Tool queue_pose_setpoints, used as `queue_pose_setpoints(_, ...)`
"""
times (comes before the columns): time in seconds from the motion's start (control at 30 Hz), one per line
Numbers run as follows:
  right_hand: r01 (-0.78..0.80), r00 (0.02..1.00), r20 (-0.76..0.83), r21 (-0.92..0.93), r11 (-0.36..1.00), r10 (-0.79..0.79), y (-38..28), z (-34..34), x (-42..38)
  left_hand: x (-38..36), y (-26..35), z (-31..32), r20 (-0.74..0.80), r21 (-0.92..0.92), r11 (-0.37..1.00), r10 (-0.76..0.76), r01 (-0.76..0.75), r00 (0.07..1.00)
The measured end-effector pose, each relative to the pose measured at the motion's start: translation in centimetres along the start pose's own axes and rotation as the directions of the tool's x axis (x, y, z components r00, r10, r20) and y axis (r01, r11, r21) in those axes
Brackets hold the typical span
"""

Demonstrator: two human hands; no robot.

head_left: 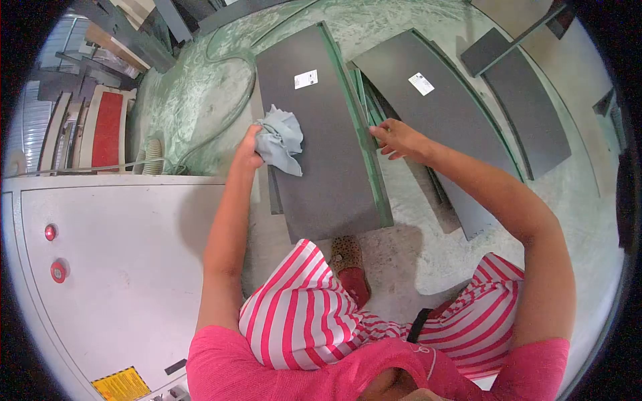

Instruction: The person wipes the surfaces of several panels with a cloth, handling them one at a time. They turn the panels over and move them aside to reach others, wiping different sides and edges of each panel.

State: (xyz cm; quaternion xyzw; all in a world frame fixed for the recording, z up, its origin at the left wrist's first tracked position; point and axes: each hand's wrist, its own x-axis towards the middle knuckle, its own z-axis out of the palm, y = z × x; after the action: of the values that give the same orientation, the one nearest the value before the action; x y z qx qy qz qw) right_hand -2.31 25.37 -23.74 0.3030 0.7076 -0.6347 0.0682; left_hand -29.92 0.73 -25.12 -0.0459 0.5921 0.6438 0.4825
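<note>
Left hand: my left hand (251,148) sits at the left edge of the dark panel, fingers closed around a bunched grey cloth (281,139).
Cloth: crumpled, pale grey-blue, lying against the upper left part of the panel face, just below the white label.
Right hand: my right hand (399,139) rests at the panel's right edge, fingers stretched out fairly flat and touching the green edge strip; I see nothing gripped in it.
Dark panel: a long charcoal board (321,134) stands tilted between both hands, running from the top of the view down toward my knees; a white label (305,79) is stuck near its upper end.
Green edge: a green band (366,140) runs along the panel's right side.
Second panel: another dark board (441,113) with its own white label (421,83) lies just to the right, partly under my right forearm.
Further boards: more dark pieces (528,113) lie well apart to the far right on the floor.
Floor: pale green, mottled concrete (194,100).
Machine: a white cabinet (120,267) with two red buttons (58,271) fills the left.
Foot: a patterned shoe (348,264) shows below the panel; possibly touching its lower end, hard to tell through the lens curve.
</note>
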Motion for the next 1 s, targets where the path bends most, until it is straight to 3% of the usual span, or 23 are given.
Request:
queue_pose_setpoints(0.07,0.008,0.993,0.12,0.03,1.0,-0.011,0.1,0.5,0.0,0.0,-0.1,-0.1,-0.011,0.016,1.0,0.002,-0.002,1.0)
queue_pose_setpoints(0.2,0.021,0.995,0.092,0.058,0.998,-0.026,0.2,1.7,0.0,-0.1,0.2,-0.3,0.018,-0.04,0.999,-0.018,0.018,1.0)
queue_pose_setpoints(0.27,0.053,0.995,0.092,-0.17,0.984,-0.038,-0.1,1.6,0.3,-0.1,0.1,-0.2,0.028,-0.078,0.997,-0.011,0.014,1.0)
queue_pose_setpoints(0.3,0.053,0.995,0.09,-0.17,0.984,-0.038,-0.1,1.8,0.4,-0.1,0.1,0.0,0.038,-0.116,0.993,-0.005,0.009,0.999)
queue_pose_setpoints(0.37,-0.025,0.999,-0.048,-0.272,0.962,0.012,0.5,2.6,1.0,-0.4,0.1,1.0,0.012,-0.14,0.99,0.009,-0.007,1.0)
queue_pose_setpoints(0.5,-0.057,0.992,-0.128,-0.313,0.948,0.017,2.1,2.9,2.4,-2.3,0.8,3.5,-0.064,-0.168,0.985,0.026,-0.037,0.998)
queue_pose_setpoints(0.57,-0.134,0.953,-0.259,0.099,0.986,0.156,0.8,3.1,0.9,-5.3,1.3,6.5,-0.104,-0.115,0.992,0.038,-0.05,0.994)
queue_pose_setpoints(0.63,-0.156,0.928,-0.325,0.11,0.982,0.183,0.6,3.0,0.9,-6.2,1.5,7.8,-0.143,-0.056,0.997,0.048,-0.057,0.989)
queue_pose_setpoints(0.7,-0.175,0.897,-0.389,0.122,0.977,0.209,0.2,2.3,0.5,-6.1,1.7,7.7,-0.088,-0.059,0.998,0.021,-0.027,0.996)
queue_pose_setpoints(0.77,-0.272,0.851,-0.478,-0.05,0.961,0.216,-0.2,0.9,-0.2,-6.4,2.0,8.2,-0.057,-0.056,0.998,0.01,-0.013,0.998)
queue_pose_setpoints(0.87,-0.324,0.827,-0.525,-0.157,0.933,0.199,-0.3,-0.9,-0.6,-7.8,2.3,10.5,0.0,-0.01,0.999,0.049,-0.049,0.999)
queue_pose_setpoints(1.0,-0.261,0.829,-0.552,-0.238,0.936,0.09,1.4,-4.0,-1.0,-8.5,1.7,13.8,0.098,0.011,0.996,0.087,-0.089,0.991)
